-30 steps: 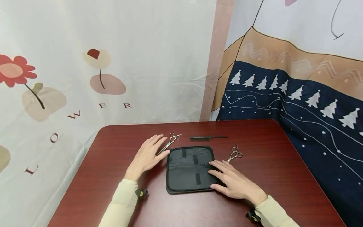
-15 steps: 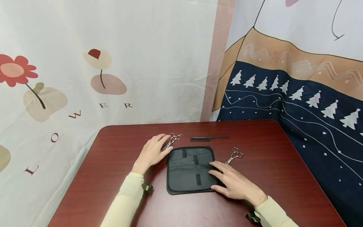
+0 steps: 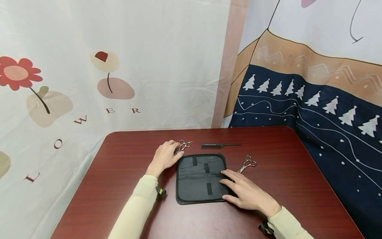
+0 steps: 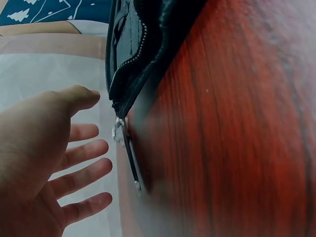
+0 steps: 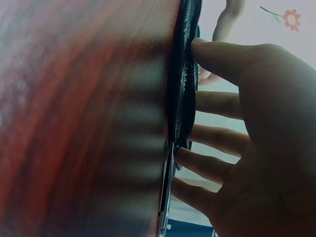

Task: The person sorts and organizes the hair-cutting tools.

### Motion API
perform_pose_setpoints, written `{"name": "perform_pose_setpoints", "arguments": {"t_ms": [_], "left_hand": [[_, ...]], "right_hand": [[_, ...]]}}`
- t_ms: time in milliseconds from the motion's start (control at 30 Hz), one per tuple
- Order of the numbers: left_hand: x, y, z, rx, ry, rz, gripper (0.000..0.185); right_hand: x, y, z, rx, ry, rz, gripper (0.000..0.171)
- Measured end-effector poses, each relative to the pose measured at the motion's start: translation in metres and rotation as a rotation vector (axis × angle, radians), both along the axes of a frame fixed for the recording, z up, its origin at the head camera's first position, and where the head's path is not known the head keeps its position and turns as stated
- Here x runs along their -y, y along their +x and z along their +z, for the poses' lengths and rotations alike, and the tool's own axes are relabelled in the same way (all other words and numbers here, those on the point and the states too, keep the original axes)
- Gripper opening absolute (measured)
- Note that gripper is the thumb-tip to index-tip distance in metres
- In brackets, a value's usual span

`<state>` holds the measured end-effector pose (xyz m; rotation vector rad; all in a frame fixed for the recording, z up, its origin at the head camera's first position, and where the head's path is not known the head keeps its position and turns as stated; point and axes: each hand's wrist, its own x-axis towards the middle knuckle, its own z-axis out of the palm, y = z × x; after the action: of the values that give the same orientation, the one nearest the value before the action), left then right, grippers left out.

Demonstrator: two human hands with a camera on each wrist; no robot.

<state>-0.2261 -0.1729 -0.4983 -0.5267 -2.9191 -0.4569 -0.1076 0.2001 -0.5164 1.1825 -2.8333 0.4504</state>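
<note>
A black zip case [image 3: 197, 186] lies unfolded on the table, its elastic loops showing. My left hand [image 3: 165, 156] hovers at the left pair of scissors [image 3: 185, 145], beyond the case's far left corner. In the left wrist view, its fingers [image 4: 81, 180] are spread, with a gap between them and the scissors [image 4: 129, 153]; the hand covers the blades in the head view. My right hand [image 3: 246, 192] rests with extended fingertips on the right edge of the case. Just beyond those fingers lies a second pair of scissors [image 3: 247, 162].
A black tail comb [image 3: 212, 146] lies behind the case, near the far edge of the reddish-brown table [image 3: 119, 186]. A printed curtain [image 3: 167, 66] hangs right behind the table, and a navy cloth with white trees [image 3: 313, 116] hangs along its right side.
My left hand has moved right and slightly away from me, closer over the left scissors, covering more of their blades. The right hand stays on the case's edge.
</note>
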Motion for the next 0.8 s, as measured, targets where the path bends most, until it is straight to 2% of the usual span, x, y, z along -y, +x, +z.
{"name": "perform_pose_setpoints", "arguments": {"t_ms": [133, 333, 367, 433, 567, 600, 667, 700, 800], "left_hand": [[-0.003, -0.004, -0.002, -0.008, -0.015, 0.008, 0.027], [-0.003, -0.009, -0.006, 0.034, 0.008, 0.013, 0.02], [0.003, -0.015, -0.015, 0.027, 0.028, -0.005, 0.022], [0.006, -0.02, -0.022, 0.042, 0.051, -0.01, 0.02], [0.017, -0.039, -0.052, 0.028, 0.074, -0.027, 0.019], [0.015, -0.039, -0.052, 0.044, 0.071, -0.013, 0.015], [0.02, -0.047, -0.066, 0.043, 0.072, -0.012, 0.016], [0.019, -0.049, -0.066, 0.06, 0.077, -0.011, 0.017], [0.022, -0.056, -0.075, 0.087, 0.072, 0.008, 0.019]], "right_hand": [[0.0, 0.0, -0.001, 0.004, 0.007, -0.003, 0.049], [0.0, 0.0, 0.0, 0.003, 0.001, -0.002, 0.049], [0.0, 0.0, 0.0, 0.005, 0.002, -0.004, 0.049], [0.001, 0.0, 0.0, 0.008, 0.005, -0.006, 0.049], [0.001, 0.001, 0.0, 0.001, 0.007, -0.007, 0.049], [0.001, 0.001, 0.0, 0.0, 0.007, -0.006, 0.049], [0.001, 0.001, 0.0, 0.0, 0.007, -0.008, 0.049], [0.001, 0.0, -0.001, 0.001, 0.007, -0.008, 0.049], [0.001, 0.0, -0.001, 0.008, 0.007, -0.011, 0.049]]}}
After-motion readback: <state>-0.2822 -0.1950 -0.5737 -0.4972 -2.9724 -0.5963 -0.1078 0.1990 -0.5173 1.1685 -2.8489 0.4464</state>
